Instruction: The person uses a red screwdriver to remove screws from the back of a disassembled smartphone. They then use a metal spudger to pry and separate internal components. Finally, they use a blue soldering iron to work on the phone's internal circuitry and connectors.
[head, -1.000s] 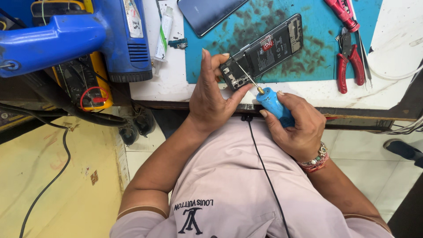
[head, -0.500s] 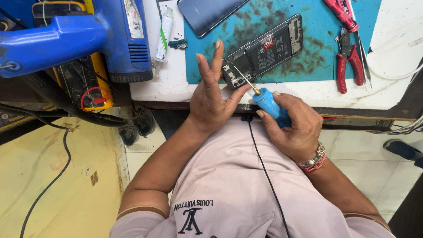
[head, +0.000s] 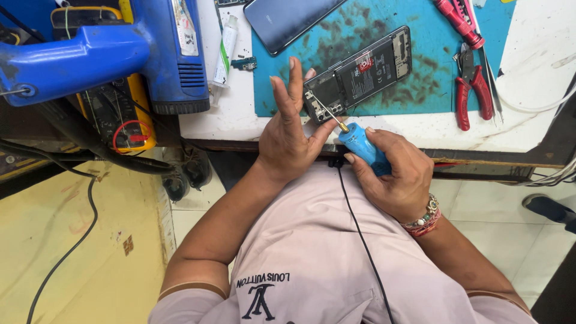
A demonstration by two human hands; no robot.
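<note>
Head camera looks straight down on a white desk (head: 534,66) whose near edge runs just above the person's lap. Largest on it is a blue heat gun (head: 120,48) at the far left, lying partly over a yellow multimeter (head: 117,111). A teal work mat (head: 432,36) covers the middle of the desk, smudged with dark stains. On the mat's near-left part lies an opened phone (head: 363,75), back cover off, black battery and circuit board exposed, set at a slant. A dark blue phone back panel (head: 288,21) rests at the mat's top edge, apart from the opened phone. Red-handled pliers (head: 474,90) lie at the mat's right border, with a red-handled tool (head: 459,21) above them. A small white tube (head: 227,51) sits between the heat gun and the mat. The left hand (head: 291,135) rests at the desk edge with fingers spread and raised, its thumb side touching the phone's lower corner. The right hand (head: 396,174) is closed around the blue handle of a screwdriver (head: 354,141), whose thin shaft slants up-left so the tip meets the phone's lower end. A beaded bracelet (head: 423,219) circles the right wrist.
</note>
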